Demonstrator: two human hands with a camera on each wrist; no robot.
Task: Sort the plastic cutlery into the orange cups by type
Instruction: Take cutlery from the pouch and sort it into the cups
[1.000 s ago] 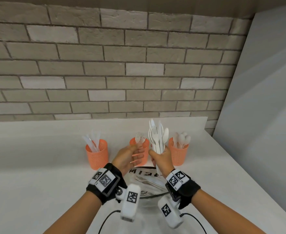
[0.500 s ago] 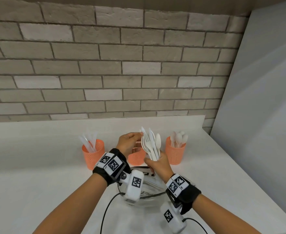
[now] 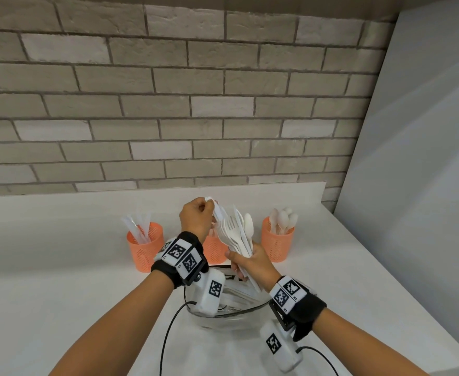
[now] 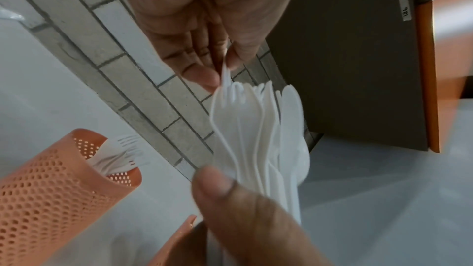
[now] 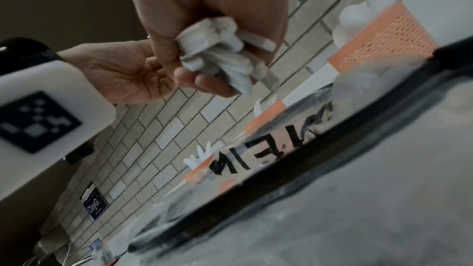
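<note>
Between left fingers (image 4: 202,72), fork tip (image 4: 225,76)

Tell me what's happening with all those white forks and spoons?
A person is sorting plastic cutlery. Their right hand grips a mixed bunch of cutlery above a clear bowl that holds more. Their left hand pinches the tip of one piece in the bunch. Behind stand three orange cups: the left cup holds knives, the middle cup forks, the right cup spoons.
</note>
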